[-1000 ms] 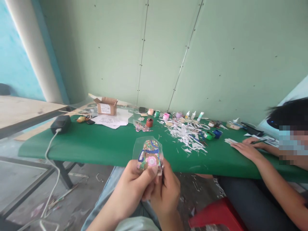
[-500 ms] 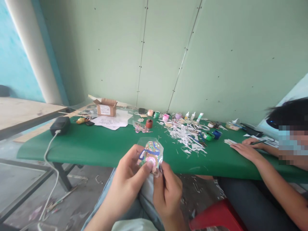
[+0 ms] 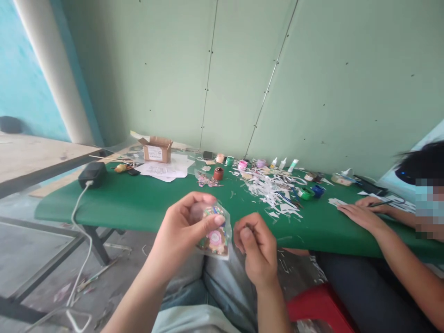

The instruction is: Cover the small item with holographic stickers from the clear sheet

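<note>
From here I see a small, flat patterned piece (image 3: 215, 240) up in front of the green table's (image 3: 138, 203) near edge, above the person's lap. The left hand (image 3: 180, 226) pinches it between thumb and fingers, the thumb lying across its upper part. It's busy with colour: a pink flower with a pale centre, brown around it, green and blue patches, clear film rimming it. Just beside it, the right hand (image 3: 258, 247) is curled, thumb against fingers; I can't tell whether it grips anything.
</note>
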